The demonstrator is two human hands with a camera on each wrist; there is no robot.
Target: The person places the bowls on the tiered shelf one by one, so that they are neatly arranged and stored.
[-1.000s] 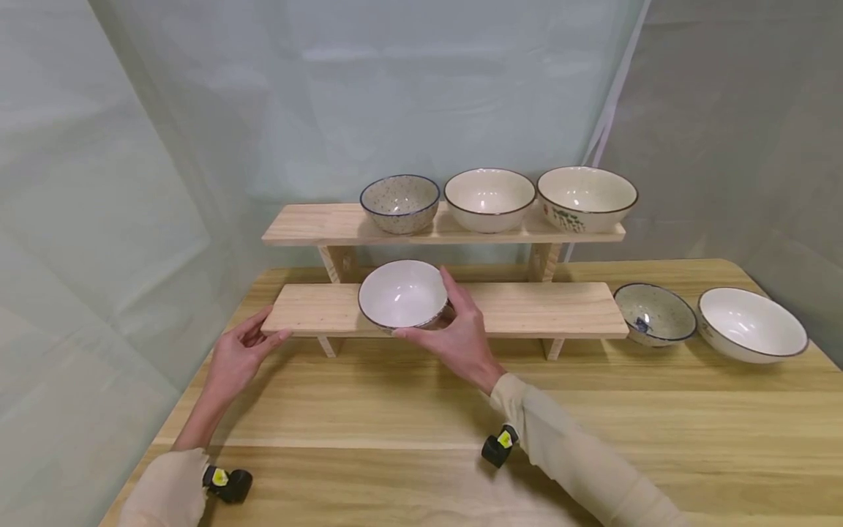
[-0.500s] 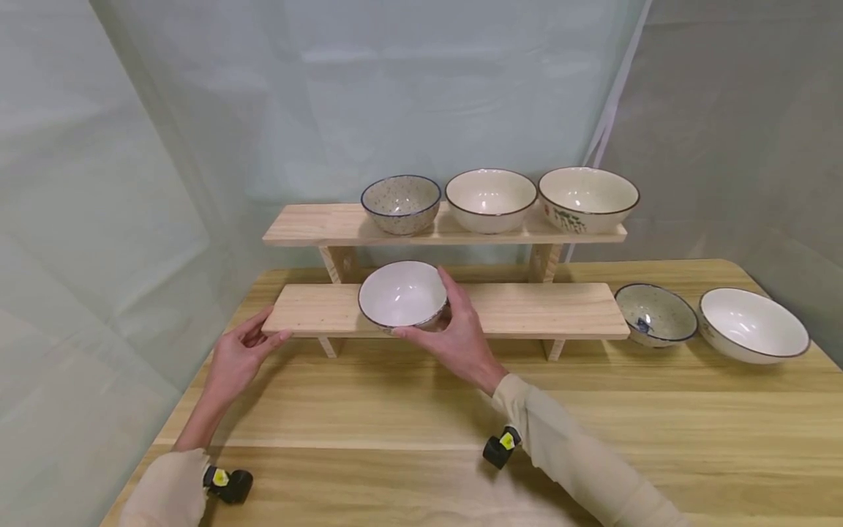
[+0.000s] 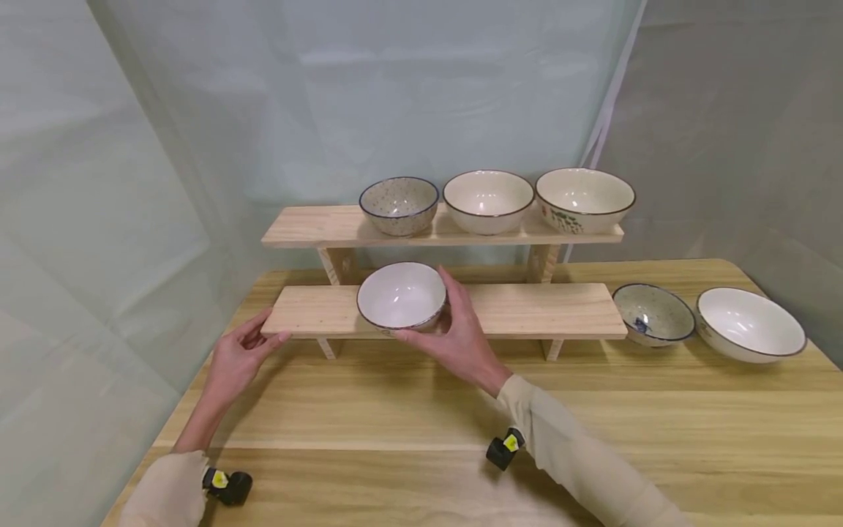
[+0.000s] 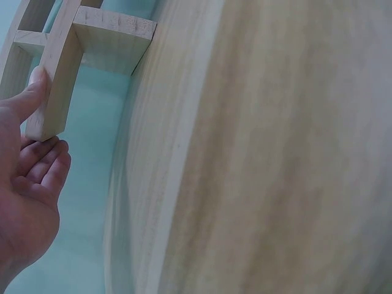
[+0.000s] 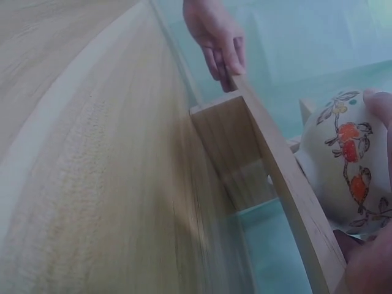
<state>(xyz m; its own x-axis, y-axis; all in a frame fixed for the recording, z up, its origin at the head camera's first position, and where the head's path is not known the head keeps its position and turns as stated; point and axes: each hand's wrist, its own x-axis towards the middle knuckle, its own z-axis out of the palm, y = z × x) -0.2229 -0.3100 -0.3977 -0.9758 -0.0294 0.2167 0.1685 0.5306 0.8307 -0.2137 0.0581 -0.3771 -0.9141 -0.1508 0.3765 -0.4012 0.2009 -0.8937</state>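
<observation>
My right hand [image 3: 457,333] holds a white bowl [image 3: 402,296] by its right side, thumb at the front and fingers round behind. The bowl is upright at the lower board of a two-tier wooden shelf [image 3: 546,311], left of its middle. Red birds and flowers on the bowl's [image 5: 352,162] outside show in the right wrist view. My left hand [image 3: 238,359] grips the left end of that lower board. In the left wrist view, its thumb [image 4: 35,86] lies along the board and the curled fingers [image 4: 46,162] meet the end.
On the upper board stand a speckled bowl [image 3: 399,207], a cream bowl [image 3: 488,203] and a cream bowl with a green plant pattern [image 3: 585,201]. Right of the shelf, a grey-green bowl [image 3: 653,315] and a wide white bowl [image 3: 751,323] stand on the wooden table [image 3: 395,417].
</observation>
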